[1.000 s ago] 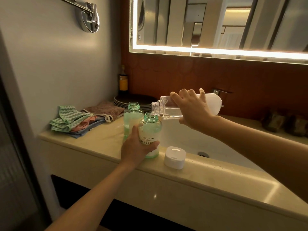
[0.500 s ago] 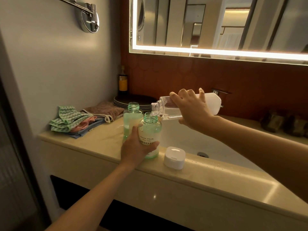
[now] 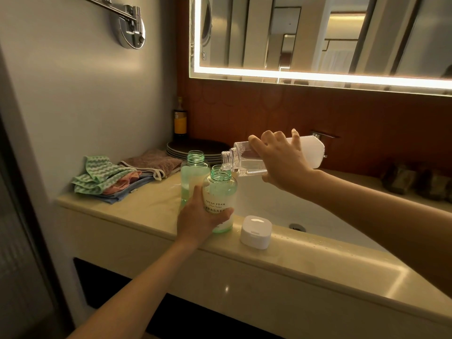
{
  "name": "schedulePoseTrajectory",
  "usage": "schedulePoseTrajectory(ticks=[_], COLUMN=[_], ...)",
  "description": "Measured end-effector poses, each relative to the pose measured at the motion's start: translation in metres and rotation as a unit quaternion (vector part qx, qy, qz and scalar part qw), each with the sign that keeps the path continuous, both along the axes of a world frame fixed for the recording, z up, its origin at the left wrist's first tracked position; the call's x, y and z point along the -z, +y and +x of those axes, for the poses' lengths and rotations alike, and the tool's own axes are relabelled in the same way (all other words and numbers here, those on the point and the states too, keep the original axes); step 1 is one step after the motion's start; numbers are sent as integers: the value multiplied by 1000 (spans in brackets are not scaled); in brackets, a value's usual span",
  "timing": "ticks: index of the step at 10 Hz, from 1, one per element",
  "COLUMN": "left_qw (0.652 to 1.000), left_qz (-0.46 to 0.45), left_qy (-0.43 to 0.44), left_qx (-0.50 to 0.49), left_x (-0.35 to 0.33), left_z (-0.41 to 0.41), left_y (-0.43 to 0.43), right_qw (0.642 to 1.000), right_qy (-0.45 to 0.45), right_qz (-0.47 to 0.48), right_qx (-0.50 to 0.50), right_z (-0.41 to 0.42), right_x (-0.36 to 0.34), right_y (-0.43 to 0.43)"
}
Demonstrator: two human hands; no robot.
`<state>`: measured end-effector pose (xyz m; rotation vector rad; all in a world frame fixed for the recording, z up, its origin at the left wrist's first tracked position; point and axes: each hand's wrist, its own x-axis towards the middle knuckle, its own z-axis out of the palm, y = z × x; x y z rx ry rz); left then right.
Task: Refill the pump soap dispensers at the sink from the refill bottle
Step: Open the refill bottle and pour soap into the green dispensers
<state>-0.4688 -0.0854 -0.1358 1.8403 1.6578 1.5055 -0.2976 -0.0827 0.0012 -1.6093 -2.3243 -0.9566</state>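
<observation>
Closest in, the left hand [image 3: 195,221] wraps its fingers and thumb round the lower half of the front soap bottle [image 3: 221,192], which stands upright on the counter [image 3: 151,206] with its pump off and neck open. Good anchor: the bottle should stay planted and vertical, not lifted to meet the pour. Just to its right a white cap [image 3: 256,231] sits loose on the counter edge, clear of the action.

Above, the right hand [image 3: 281,162] grips the refill bottle [image 3: 238,159] from over the top, fingers curled across its body. It lies nearly on its side, its mouth directly over the open green neck and almost touching it. The clear liquid lies low in the refill bottle; whether a stream is running at the lip, I can't quite make out. My advice: tip gently, keep the two mouths lined up, watch the level through the green wall, and stop short of the shoulder so the pump tube has room.

Behind stands a second green bottle [image 3: 194,177], also open, looking partly filled. The sink [image 3: 281,204] lies beyond; folded cloths [image 3: 107,177] and stacked plates [image 3: 195,146] sit at the back.
</observation>
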Motion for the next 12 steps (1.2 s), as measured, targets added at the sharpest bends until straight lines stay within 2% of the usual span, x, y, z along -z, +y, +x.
schedulePoseTrajectory(ticks=[12], left_qw=[1000], left_qz=[12], left_qy=[-6], left_qx=[2], left_x=[4], left_z=[-1], left_y=[2], right_qw=[1000], right_qy=[-8], right_qz=[16], right_qx=[-5], right_z=[-2], right_x=[-4], right_y=[0])
